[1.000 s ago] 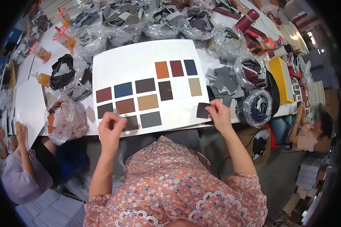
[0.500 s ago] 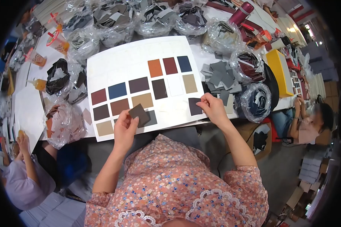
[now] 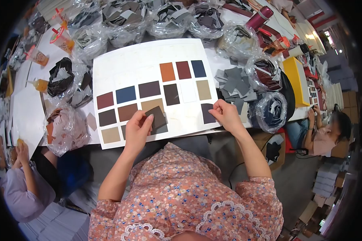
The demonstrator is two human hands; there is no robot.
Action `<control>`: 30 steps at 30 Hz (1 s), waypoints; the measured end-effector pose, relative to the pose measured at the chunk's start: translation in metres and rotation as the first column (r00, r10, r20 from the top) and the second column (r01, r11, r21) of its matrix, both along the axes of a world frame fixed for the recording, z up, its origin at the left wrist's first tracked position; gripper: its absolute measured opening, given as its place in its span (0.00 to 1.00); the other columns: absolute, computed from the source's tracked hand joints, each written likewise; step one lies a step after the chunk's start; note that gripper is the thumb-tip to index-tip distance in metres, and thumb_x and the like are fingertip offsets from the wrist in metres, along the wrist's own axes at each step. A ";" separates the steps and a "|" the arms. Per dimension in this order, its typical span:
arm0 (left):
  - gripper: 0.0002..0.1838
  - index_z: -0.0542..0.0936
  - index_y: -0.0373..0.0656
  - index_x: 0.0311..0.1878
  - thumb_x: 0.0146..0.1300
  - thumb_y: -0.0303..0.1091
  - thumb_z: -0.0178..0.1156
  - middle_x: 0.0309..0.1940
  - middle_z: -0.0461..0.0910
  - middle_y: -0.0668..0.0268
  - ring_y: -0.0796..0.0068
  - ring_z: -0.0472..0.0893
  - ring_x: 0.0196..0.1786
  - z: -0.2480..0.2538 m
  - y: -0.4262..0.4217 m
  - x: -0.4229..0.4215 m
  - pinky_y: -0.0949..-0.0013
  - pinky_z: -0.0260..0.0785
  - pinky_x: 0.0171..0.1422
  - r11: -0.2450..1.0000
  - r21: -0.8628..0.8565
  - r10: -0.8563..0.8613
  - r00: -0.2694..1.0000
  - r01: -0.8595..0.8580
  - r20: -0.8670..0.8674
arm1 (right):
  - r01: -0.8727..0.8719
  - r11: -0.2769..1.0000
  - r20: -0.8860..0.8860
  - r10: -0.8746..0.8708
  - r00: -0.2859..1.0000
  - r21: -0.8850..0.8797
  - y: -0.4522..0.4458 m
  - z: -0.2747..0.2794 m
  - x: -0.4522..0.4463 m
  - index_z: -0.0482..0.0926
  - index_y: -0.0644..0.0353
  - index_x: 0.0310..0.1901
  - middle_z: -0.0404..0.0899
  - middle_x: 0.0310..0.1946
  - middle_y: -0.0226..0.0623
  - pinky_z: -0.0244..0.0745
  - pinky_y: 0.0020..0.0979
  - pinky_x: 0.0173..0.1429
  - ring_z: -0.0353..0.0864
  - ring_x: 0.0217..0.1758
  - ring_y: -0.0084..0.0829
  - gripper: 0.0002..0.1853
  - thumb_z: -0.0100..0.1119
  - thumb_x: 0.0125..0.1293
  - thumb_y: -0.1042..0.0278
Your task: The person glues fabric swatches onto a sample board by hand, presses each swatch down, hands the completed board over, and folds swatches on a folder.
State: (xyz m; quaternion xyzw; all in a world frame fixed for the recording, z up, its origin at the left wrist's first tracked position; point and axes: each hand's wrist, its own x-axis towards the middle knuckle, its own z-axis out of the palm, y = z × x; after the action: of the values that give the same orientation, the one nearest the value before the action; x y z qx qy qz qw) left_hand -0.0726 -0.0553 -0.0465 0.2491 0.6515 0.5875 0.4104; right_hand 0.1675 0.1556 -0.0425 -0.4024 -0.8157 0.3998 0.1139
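Observation:
A white board (image 3: 128, 64) with rows of coloured swatches lies tilted at the table's front edge. My left hand (image 3: 139, 127) pinches a dark grey-brown swatch (image 3: 157, 116) over the board's lower part, partly covering a grey swatch (image 3: 161, 129) and a tan one (image 3: 152, 104). At the board's lower right, my right hand (image 3: 226, 114) holds a dark purple swatch (image 3: 207, 113) between thumb and fingers, against the surface. An orange swatch (image 3: 166, 72), a dark red one and a blue one form the top row.
Plastic bags of swatches (image 3: 124, 20) line the back. Loose grey pieces (image 3: 236, 82) lie right of the board, near a yellow box (image 3: 295, 82). Drink cups (image 3: 62, 39) stand at left. A person (image 3: 26, 180) sits at left, another person (image 3: 326, 136) at right.
My left hand has moved right and now holds a dark grey-brown swatch above the board. A tan swatch shows at the board's lower left. The board and my right hand have shifted slightly left.

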 end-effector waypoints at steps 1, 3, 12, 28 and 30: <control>0.07 0.77 0.37 0.41 0.70 0.32 0.58 0.23 0.72 0.73 0.88 0.69 0.22 0.000 0.001 0.000 0.79 0.60 0.25 1.000 -0.010 0.002 1.000 -0.002 -0.001 | -0.016 1.000 0.012 0.015 1.000 0.013 0.001 0.000 -0.001 0.73 0.64 0.30 0.72 0.15 0.28 0.66 0.24 0.25 0.71 0.19 0.17 0.10 0.67 0.61 0.72; 0.07 0.77 0.37 0.41 0.69 0.31 0.59 0.23 0.72 0.73 0.88 0.69 0.21 0.000 0.002 0.000 0.79 0.60 0.25 1.000 -0.018 0.001 1.000 -0.001 -0.008 | -0.045 0.998 0.036 0.043 0.998 0.037 0.001 0.002 -0.002 0.73 0.63 0.31 0.72 0.15 0.29 0.67 0.27 0.26 0.72 0.18 0.22 0.10 0.67 0.61 0.71; 0.07 0.77 0.35 0.40 0.67 0.29 0.61 0.23 0.73 0.72 0.87 0.74 0.23 0.008 0.007 0.002 0.80 0.63 0.24 0.996 -0.058 -0.070 0.997 0.072 0.033 | -0.392 0.663 0.259 0.296 0.920 0.638 -0.031 0.020 0.018 0.81 0.56 0.47 0.78 0.48 0.36 0.70 0.40 0.51 0.77 0.51 0.38 0.15 0.62 0.56 0.73; 0.10 0.75 0.37 0.31 0.63 0.30 0.64 0.20 0.75 0.69 0.82 0.78 0.20 0.004 0.043 0.017 0.77 0.65 0.22 0.946 -0.198 -0.291 0.942 0.257 -0.166 | -0.318 0.615 0.016 0.444 0.896 0.721 -0.070 0.006 -0.001 0.81 0.54 0.49 0.78 0.45 0.30 0.65 0.41 0.57 0.75 0.51 0.35 0.22 0.68 0.48 0.71; 0.10 0.75 0.35 0.30 0.63 0.29 0.64 0.19 0.77 0.65 0.79 0.79 0.20 0.005 0.045 0.019 0.74 0.67 0.23 0.943 -0.216 -0.295 0.935 0.252 -0.196 | -0.357 0.594 0.046 0.473 0.880 0.721 -0.074 0.001 -0.004 0.81 0.54 0.50 0.78 0.45 0.30 0.65 0.40 0.58 0.75 0.51 0.34 0.23 0.69 0.48 0.68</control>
State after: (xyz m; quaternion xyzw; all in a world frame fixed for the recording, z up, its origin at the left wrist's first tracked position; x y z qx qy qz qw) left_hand -0.0534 -0.0104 -0.0413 0.3629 0.7049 0.4285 0.4334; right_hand 0.1634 0.0820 -0.0420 -0.0940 -0.9650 0.0981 0.2242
